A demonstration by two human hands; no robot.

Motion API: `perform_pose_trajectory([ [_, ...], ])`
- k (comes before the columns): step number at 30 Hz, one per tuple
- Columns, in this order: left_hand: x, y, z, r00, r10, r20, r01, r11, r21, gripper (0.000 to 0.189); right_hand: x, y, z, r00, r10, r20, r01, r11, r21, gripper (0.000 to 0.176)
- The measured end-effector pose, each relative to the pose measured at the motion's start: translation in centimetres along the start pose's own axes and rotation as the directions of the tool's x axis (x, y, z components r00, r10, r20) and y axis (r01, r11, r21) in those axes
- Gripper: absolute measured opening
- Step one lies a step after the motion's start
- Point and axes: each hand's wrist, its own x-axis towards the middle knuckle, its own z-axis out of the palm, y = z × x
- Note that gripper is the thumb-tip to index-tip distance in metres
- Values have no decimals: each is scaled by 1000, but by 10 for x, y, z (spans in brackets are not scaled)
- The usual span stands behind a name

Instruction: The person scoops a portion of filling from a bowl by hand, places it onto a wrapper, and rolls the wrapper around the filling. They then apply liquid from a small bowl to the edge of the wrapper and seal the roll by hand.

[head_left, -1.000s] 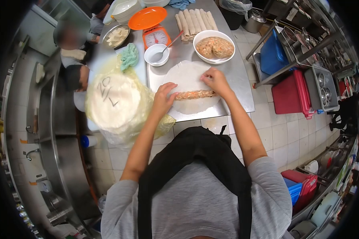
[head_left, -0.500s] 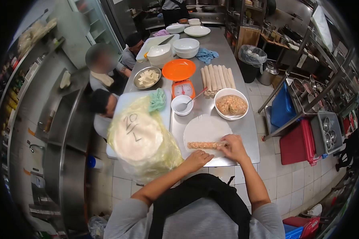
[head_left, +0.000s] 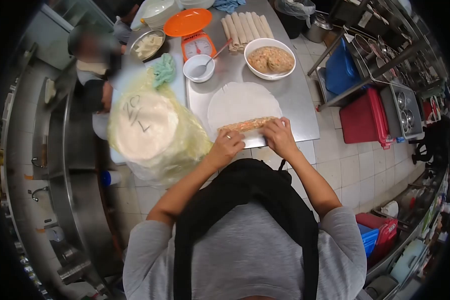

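Note:
A round white spring roll wrapper [head_left: 242, 102] lies flat near the table's front edge, with a log of orange-flecked filling [head_left: 247, 124] across its near part. My left hand [head_left: 227, 146] is at the left end of the filling, its curled fingers closed on the wrapper's near edge. Closed on that same edge at the right end is my right hand [head_left: 280, 136], thumb and fingers together. Beyond the wrapper stands a white bowl of filling [head_left: 271, 60]. Finished rolls [head_left: 246, 29] lie in a row behind it.
A yellowish plastic bag [head_left: 182, 132] with a stack of wrappers [head_left: 152, 127] covers the left board. An orange scale [head_left: 197, 46], a small white bowl with a spoon [head_left: 195, 75] and a metal bowl of pale pieces [head_left: 145, 47] stand behind. Blurred co-workers are at left.
The view has tipped downward, so the table sits higher in it. My left hand has come to the filling's left end, and my right hand has shifted from the filling's end to the wrapper's near edge.

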Motion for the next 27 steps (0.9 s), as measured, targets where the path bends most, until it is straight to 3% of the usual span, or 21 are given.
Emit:
perform_pose_trajectory([
  [1, 4, -2, -1, 998, 28, -54, -24, 997, 67, 19, 9, 1, -2, 999, 30, -30, -31, 999, -25, 17],
  [2, 12, -5, 1, 994, -63, -85, 71, 993, 95, 16, 19, 2, -1, 996, 57, -63, -60, 997, -48, 18],
  [3, 17, -14, 3, 995, -62, -84, 69, 993, 92, 16, 29, 7, 5, 996, 60, -63, -63, 997, -50, 18],
  [5, 27, -35, 7, 974, -226, 16, 224, 972, 64, 16, 46, 14, 18, 993, 93, -70, -99, 992, -77, 20],
  [9, 43, -70, 3, 930, -330, 162, 328, 944, 40, 11, 65, 3, 25, 970, 126, -209, -134, 991, -25, 20],
  [11, 46, -85, 1, 885, -403, 234, 461, 832, -310, 11, 59, -3, 39, 996, 0, -89, 10, 994, 111, 22],
  [15, 55, -95, -3, 875, -396, 280, 480, 788, -385, 13, 68, -10, 47, 992, 90, 85, -98, 991, 93, 28],
  [20, 48, -98, 2, 864, -333, 378, 455, 838, -302, 14, 65, -13, 35, 986, 105, 128, -113, 992, 56, 37],
  [27, 46, -106, 6, 868, -301, 396, 432, 851, -300, 15, 58, -25, 40, 972, 178, 155, -177, 984, -21, 40],
])
